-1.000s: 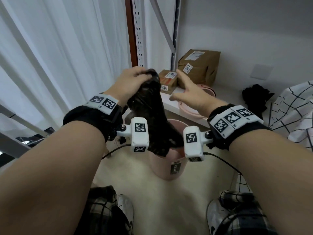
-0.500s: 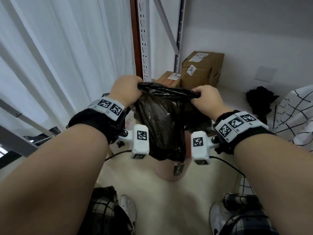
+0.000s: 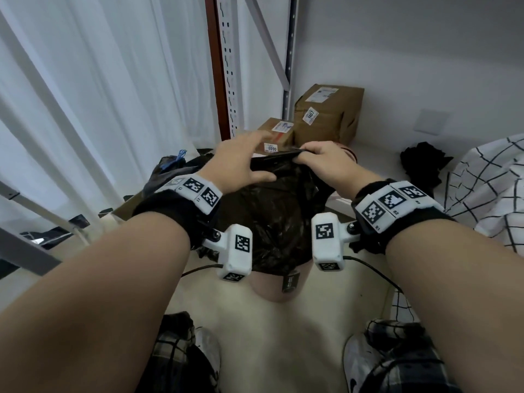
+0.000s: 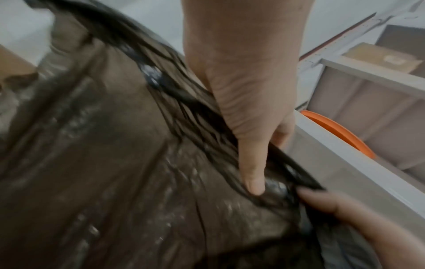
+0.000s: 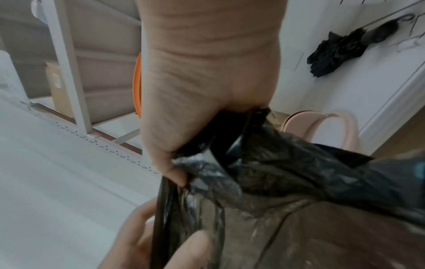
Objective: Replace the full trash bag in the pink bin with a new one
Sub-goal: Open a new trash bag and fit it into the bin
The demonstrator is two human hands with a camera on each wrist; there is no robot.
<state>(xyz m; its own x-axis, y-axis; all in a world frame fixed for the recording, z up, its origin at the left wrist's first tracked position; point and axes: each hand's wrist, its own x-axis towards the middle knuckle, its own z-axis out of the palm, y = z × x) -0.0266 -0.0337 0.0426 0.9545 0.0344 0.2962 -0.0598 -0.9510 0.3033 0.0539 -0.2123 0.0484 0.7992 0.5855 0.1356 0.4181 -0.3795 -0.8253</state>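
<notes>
At centre frame the black trash bag [image 3: 272,219] hangs upright, long axis vertical, mouth uppermost, its bottom inside the pink bin [image 3: 276,287]. The right hand [image 3: 326,163] grips the gathered top edge; the left hand [image 3: 241,163] lies over it with fingers loosely extended.

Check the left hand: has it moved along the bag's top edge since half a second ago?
Yes. The left hand has slid right along the bag toward the right hand, ending nearer the small box.
</notes>
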